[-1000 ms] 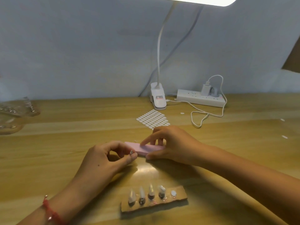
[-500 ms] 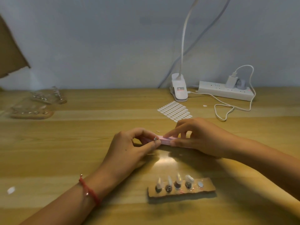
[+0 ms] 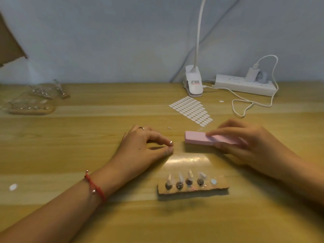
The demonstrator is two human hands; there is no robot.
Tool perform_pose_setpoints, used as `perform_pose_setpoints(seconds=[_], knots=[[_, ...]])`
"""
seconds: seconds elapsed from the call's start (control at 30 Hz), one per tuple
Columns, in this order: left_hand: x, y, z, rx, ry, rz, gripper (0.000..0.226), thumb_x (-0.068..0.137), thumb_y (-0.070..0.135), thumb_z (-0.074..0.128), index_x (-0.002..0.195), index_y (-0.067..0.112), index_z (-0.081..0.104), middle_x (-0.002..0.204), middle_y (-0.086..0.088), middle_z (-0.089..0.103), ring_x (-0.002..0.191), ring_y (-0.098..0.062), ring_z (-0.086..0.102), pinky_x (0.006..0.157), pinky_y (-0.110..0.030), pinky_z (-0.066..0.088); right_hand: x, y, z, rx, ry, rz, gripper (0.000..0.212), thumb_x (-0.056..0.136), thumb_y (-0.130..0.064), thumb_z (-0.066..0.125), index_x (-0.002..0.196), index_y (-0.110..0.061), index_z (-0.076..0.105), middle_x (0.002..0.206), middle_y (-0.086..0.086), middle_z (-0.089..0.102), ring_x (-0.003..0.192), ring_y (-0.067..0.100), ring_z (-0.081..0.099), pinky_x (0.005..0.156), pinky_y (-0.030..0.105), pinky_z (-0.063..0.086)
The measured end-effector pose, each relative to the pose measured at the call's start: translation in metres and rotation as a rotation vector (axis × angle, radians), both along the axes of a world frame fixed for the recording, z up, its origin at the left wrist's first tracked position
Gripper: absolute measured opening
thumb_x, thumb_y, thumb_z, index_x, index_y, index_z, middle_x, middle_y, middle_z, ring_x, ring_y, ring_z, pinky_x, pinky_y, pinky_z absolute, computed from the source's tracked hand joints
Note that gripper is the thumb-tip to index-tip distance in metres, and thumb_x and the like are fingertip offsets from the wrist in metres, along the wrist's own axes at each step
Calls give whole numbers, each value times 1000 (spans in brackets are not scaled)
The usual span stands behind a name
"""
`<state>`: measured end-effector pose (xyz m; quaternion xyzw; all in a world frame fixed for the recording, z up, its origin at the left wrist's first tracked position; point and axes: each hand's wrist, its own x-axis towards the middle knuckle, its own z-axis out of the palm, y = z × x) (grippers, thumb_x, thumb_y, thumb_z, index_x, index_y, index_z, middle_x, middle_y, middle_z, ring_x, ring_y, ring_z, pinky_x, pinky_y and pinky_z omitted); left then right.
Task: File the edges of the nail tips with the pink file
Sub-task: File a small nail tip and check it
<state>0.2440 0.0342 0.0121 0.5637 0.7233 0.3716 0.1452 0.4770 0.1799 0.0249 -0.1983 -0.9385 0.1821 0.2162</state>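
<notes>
Right of centre, the right hand (image 3: 245,140) has its grip clamped on the pink file (image 3: 201,137), thumb beneath and fingers on top, level just above the bench (image 3: 70,155). The left hand (image 3: 145,146), apart from the file, pinches a small nail tip (image 3: 170,142) between thumb and forefinger. Lower down, four more nail tips (image 3: 180,178) stand on a cardboard strip (image 3: 219,185).

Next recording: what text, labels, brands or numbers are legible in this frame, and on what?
None can be read.
Sticker on the lamp clip: red and dark print, too blurred to read.
Power strip: small marks only, not legible.
Pink file: no print visible.
</notes>
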Motion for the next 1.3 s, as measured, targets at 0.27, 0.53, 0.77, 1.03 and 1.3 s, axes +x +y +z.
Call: perform_pose_setpoints(seconds=[0.27, 0.53, 0.77, 1.03, 1.3], knots=[[8, -3, 5, 207, -200, -49, 10, 75, 26, 78, 82, 32, 76, 83, 19, 72, 80, 3, 66, 67, -10, 49, -3, -18, -5, 103, 261, 47, 30, 95, -38, 54, 123, -32, 62, 108, 4, 58, 92, 19, 60, 73, 25, 54], [12, -5, 10, 343, -196, -88, 27, 72, 31, 68, 95, 18, 75, 87, 4, 70, 83, -17, 62, 74, -16, 47, -17, -39, -3, 148, 258, 118, 32, 92, -20, 59, 123, -27, 66, 107, 4, 54, 94, 18, 54, 78, 25, 47], [13, -4, 10, 356, -210, -83, 28, 72, 31, 68, 96, 18, 75, 85, 6, 69, 80, -12, 60, 74, -12, 44, -19, -36, -3, 40, 268, 103, 37, 93, -30, 54, 130, -28, 55, 111, 6, 55, 97, 17, 55, 78, 28, 53], [15, -5, 9, 366, -216, -91, 18, 74, 31, 68, 88, 24, 75, 83, 9, 68, 77, -14, 59, 73, -14, 45, -19, -33, -6, 15, 275, 87, 38, 92, -21, 52, 129, -27, 55, 109, 8, 56, 98, 20, 53, 81, 25, 47], [14, -3, 8, 326, -213, -105, 16, 75, 25, 70, 89, 21, 77, 78, 14, 67, 72, -10, 55, 67, -10, 40, -20, -31, -10, 56, 276, 132, 34, 95, -24, 55, 130, -20, 56, 106, 9, 56, 93, 19, 56, 79, 19, 47]])
